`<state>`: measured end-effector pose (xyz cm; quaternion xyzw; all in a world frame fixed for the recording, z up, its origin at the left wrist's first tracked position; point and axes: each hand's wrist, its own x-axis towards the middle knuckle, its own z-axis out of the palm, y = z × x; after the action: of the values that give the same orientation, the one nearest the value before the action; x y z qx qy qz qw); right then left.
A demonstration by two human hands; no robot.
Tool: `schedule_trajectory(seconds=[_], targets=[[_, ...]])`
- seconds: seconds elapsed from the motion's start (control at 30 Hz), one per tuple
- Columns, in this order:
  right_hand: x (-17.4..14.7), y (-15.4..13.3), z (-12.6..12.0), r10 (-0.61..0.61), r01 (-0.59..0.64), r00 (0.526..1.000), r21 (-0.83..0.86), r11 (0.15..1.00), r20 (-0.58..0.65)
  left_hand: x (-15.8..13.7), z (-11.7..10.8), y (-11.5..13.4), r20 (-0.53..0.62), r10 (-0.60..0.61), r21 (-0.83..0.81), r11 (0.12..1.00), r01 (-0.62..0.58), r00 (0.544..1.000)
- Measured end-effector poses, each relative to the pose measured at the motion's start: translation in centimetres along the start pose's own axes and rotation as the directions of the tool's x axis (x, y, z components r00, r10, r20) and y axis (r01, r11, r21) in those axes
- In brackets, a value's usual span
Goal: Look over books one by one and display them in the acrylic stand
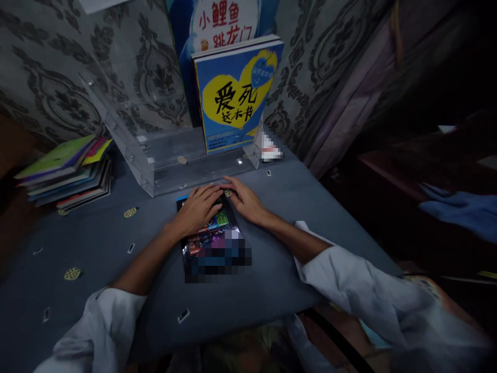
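A dark book (194,243) with colourful picture panels on its cover lies flat on the grey-blue table. Its lower part is blurred out by large pixels. My left hand (200,207) rests palm down over the upper half of the book, fingers stretched out, hiding part of the cover. At the book's upper right corner is my right hand (246,201), its fingers extended toward the left fingertips and nothing visibly gripped. Just beyond both hands stands a clear acrylic book stand (171,178). It holds a blue book with a yellow heart (236,101) upright at its right side.
Behind the blue book stands a taller blue picture book (225,23), against patterned wallpaper. A stack of thin books (70,173) lies at the left of the table (155,305). The table's right edge runs diagonally past my right arm, with a blue cloth (462,210) farther off.
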<state>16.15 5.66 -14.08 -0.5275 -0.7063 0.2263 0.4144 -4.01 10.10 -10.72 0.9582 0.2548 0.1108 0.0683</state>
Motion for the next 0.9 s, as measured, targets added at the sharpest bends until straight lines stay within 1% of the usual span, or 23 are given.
schedule_trajectory(seconds=[0.17, 0.4, 0.7, 0.9], targets=[[0.07, -0.01, 0.05, -0.022, 0.021, 1.000, -0.024, 0.999, -0.010, -0.01, 0.20, -0.05, 0.022, -0.016, 0.044, 0.999, 0.015, 1.000], [0.07, 0.06, 0.13, -0.020, 0.020, 1.000, -0.032, 0.999, -0.012, 0.18, 0.08, 0.23, 0.035, -0.029, 0.075, 0.997, 0.027, 0.999], [-0.12, -0.45, 0.02, 0.012, -0.013, 0.999, -0.033, 0.999, -0.032, 0.00, 0.16, 0.32, 0.005, 0.007, 0.088, 0.996, -0.007, 1.000], [-0.14, -0.43, 0.05, -0.016, 0.013, 0.999, -0.058, 0.998, -0.045, 0.00, 0.50, -0.04, -0.033, 0.039, 0.073, 0.997, -0.037, 0.999]])
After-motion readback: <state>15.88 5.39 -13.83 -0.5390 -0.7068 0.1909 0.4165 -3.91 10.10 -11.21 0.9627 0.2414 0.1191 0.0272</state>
